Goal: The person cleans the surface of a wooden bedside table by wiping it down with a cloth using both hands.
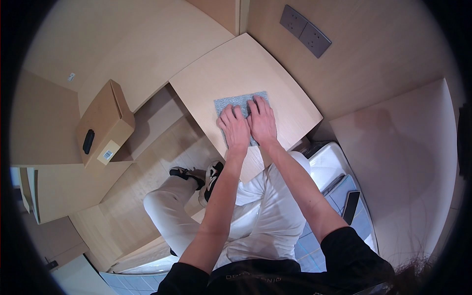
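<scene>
A grey, textured cloth (224, 102), roughly square, lies on the pale wooden tabletop (290, 93) in front of me. Both of my hands rest palm down on it, side by side, with the thumbs close together. The fingers of my left hand (234, 129) are bent and slightly apart over the cloth's left part. My right hand (263, 123) lies over its right part, fingers also bent and a little spread. Dark patches show under the fingertips; whether these are shadow or a small thing, I cannot make out.
On a shelf at the left stands a brown cardboard box (101, 115) with a black object (88, 141) on it. Power sockets (305, 31) are set in the far right wall. Right of my legs, a spiral notebook (338, 188) and a phone (350, 207) lie on the bed (327, 160).
</scene>
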Available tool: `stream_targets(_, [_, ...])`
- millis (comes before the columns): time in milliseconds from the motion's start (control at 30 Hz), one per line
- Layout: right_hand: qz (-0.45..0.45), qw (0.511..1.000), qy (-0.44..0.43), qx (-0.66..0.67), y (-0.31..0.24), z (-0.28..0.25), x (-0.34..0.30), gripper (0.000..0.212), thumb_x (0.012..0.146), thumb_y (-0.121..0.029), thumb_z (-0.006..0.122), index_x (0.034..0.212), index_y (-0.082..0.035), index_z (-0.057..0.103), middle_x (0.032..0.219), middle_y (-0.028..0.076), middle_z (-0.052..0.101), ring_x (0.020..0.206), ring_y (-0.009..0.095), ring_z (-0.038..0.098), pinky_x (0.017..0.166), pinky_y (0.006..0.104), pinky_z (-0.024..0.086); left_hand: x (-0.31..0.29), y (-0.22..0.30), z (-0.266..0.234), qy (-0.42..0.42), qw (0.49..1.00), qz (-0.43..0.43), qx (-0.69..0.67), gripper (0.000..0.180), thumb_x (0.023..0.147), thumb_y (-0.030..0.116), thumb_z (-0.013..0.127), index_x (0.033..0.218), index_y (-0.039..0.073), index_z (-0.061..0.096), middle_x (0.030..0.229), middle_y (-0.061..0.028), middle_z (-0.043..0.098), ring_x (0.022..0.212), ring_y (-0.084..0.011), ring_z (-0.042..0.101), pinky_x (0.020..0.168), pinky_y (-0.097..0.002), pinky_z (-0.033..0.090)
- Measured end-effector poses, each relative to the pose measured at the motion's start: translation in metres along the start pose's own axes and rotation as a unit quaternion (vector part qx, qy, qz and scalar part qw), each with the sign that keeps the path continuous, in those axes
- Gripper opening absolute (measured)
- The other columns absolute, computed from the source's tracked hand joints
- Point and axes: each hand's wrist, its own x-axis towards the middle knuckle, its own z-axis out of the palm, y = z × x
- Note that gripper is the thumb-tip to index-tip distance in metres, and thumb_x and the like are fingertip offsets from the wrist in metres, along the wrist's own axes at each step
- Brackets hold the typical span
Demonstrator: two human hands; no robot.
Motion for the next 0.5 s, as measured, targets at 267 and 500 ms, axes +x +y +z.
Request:
stream_targets(267, [-0.058,0.997,-0.002,0.057,0.0035,0.0034,-0.0026,0.044,0.088,-0.006,0.068,0.132,-0.003,0.067,0.146,0.013,0.062,0.140,0.033,0.056,0.116,0.0436,0.046,0.0006,-0.0021,-0.0022,-0.050,0.999,0.007,-0.009,0.042,0.094,0.013,0.067,0.133,0.001,0.058,0.139,-0.0177,0.056,0.136,-0.0348,0.048,0.119,-0.0499,0.034])
stream_targets(500, [-0.062,0.997,0.004,0.042,0.0027,0.0074,0.0000,0.042,0.093,-0.009,0.063,0.134,-0.002,0.066,0.150,0.015,0.061,0.143,0.032,0.056,0.114,0.0438,0.048,0.0013,-0.0061,-0.0007,-0.010,0.999,0.051,-0.015,0.043,0.096,0.011,0.063,0.137,0.000,0.058,0.139,-0.0184,0.058,0.137,-0.0359,0.051,0.119,-0.0479,0.038])
